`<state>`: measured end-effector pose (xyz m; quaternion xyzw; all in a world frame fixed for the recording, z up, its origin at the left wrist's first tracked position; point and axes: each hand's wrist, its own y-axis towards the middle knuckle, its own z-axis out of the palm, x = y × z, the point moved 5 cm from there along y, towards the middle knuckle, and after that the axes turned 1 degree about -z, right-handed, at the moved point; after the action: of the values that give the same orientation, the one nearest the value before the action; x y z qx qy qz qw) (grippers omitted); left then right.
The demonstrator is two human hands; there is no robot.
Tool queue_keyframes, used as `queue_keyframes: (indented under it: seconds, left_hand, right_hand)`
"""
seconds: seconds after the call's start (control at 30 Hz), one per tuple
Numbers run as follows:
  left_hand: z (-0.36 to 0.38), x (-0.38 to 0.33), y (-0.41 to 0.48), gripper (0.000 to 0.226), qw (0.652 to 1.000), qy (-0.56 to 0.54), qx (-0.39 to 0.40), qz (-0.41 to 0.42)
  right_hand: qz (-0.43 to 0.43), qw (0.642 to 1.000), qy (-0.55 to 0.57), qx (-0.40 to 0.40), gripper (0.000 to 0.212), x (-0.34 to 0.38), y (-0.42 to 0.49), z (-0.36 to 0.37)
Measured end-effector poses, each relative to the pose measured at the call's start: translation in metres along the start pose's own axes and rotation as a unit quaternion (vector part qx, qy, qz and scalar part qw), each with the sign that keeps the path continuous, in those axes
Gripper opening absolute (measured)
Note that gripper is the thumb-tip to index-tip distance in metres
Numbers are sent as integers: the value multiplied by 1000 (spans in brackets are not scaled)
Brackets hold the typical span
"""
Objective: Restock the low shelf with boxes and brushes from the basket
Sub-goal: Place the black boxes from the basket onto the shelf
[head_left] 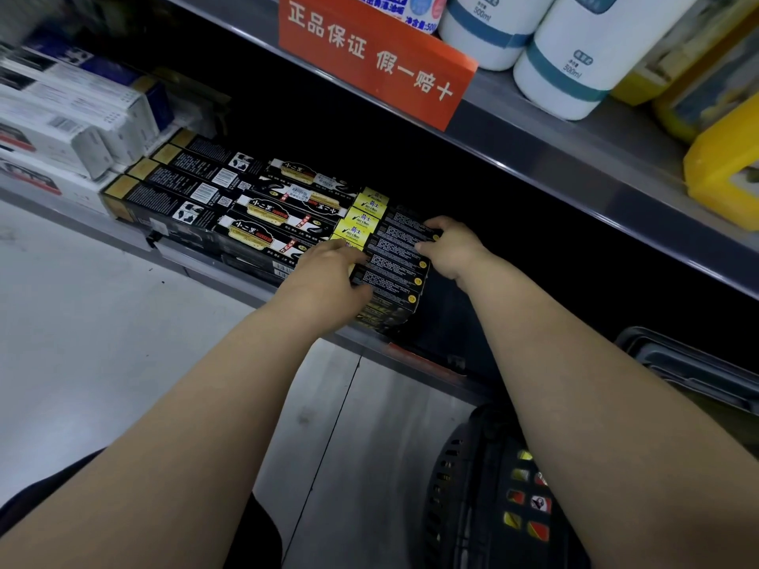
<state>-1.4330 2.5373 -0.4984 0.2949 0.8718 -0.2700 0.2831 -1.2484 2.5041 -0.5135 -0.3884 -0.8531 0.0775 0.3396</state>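
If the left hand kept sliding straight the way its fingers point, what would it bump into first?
The left hand grips the end of the black boxes, so it would only push those. Just past its fingertips lie the yellow-ended boxes, probably next, though depth is unclear.

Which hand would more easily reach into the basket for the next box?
The right hand: the basket sits below that arm, on its side. The left hand is farther off and holds the black boxes.
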Motion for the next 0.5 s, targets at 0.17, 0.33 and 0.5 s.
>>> queue_keyframes:
  seconds: [0.17,0.33,0.5]
  left_hand:
    - [-8,-10,-2,47,1000,-8,-15,18]
    - [-19,-34,-13,36,996,-78,-17,49]
    - [-27,-82,-37,26,984,-117,-6,132]
  right_hand:
    - [19,1000,-1,4,53,2,-5,-3]
    - [15,995,-96,3,46,12,-26,-31]
    - [-63,995,60,38,28,25,-90,-65]
